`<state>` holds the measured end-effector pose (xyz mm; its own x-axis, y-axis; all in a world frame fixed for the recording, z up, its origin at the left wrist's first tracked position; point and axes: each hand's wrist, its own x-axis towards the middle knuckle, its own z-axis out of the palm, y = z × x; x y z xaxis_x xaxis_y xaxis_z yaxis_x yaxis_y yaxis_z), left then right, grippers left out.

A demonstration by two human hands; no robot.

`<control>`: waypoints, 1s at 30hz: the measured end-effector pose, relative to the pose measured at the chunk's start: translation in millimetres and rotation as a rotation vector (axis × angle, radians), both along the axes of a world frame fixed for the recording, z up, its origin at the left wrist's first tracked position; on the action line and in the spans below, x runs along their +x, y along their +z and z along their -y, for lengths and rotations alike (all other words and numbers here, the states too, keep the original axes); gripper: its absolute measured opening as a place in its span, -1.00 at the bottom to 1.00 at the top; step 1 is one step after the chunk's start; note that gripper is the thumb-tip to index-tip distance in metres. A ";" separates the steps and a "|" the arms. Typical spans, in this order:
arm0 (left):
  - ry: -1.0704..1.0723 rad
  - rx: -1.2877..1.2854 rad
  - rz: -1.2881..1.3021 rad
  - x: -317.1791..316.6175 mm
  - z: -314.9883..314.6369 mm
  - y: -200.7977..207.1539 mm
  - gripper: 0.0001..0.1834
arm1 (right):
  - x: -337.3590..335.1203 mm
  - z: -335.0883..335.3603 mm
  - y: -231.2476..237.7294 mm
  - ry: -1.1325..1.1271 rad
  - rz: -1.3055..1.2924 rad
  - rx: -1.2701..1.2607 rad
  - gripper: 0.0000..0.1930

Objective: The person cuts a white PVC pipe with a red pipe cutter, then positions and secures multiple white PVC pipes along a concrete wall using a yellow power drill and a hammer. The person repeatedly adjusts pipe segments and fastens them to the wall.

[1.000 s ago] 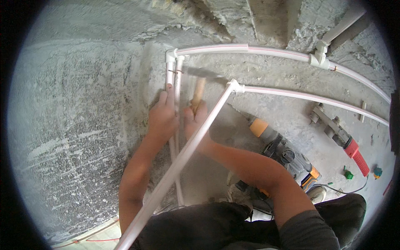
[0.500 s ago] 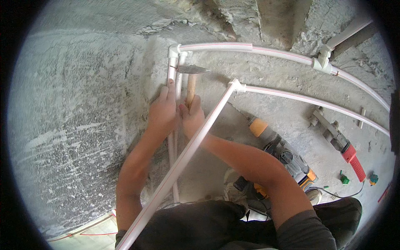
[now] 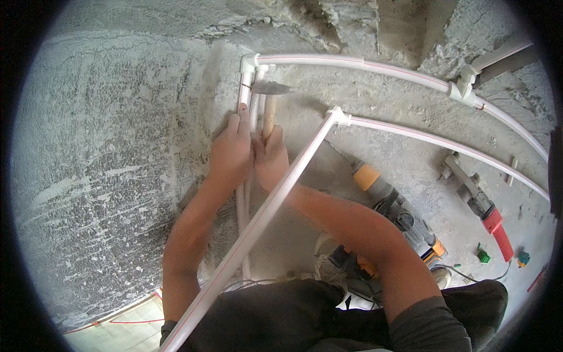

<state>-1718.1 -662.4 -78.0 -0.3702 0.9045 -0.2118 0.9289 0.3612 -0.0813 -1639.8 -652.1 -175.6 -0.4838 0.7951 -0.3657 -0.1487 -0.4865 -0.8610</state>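
My left hand is closed around a white pipe with a red stripe, just below its elbow fitting. One finger points up along the pipe. Beside it, my right hand grips the wooden handle of a hammer. Slightly blurred, the grey hammer head lies across a second white pipe, its blunt end close to the first one. A thin dark piece crosses the first pipe level with the head; its kind cannot be made out.
Another white pipe slants over my right wrist to a corner fitting. On the right lie a rotary hammer drill, an angle grinder with a red handle, and small green fittings. A rough wall stands left.
The hammer head has shifted slightly right, away from the first pipe. Both hands keep their holds. The whole view has shifted a little.
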 end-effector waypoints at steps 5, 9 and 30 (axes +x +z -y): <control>-0.034 0.001 -0.029 1.4 -3.4 3.4 -0.20 | 4.9 -6.8 1.6 -0.021 0.011 0.030 -0.73; -0.001 -0.041 -0.021 5.0 -6.7 2.1 -0.18 | -8.9 10.7 -32.9 0.012 0.034 0.040 -0.77; 1.082 0.273 0.433 257.3 343.6 -19.0 -0.77 | 69.3 45.7 -26.2 1.029 0.047 0.621 -0.35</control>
<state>-1460.8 -1005.9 -97.0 -0.9124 0.2019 -0.3560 0.0635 0.9292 0.3642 -1570.5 -697.8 -201.8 -0.9917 0.0906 -0.0911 0.1033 0.1408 -0.9846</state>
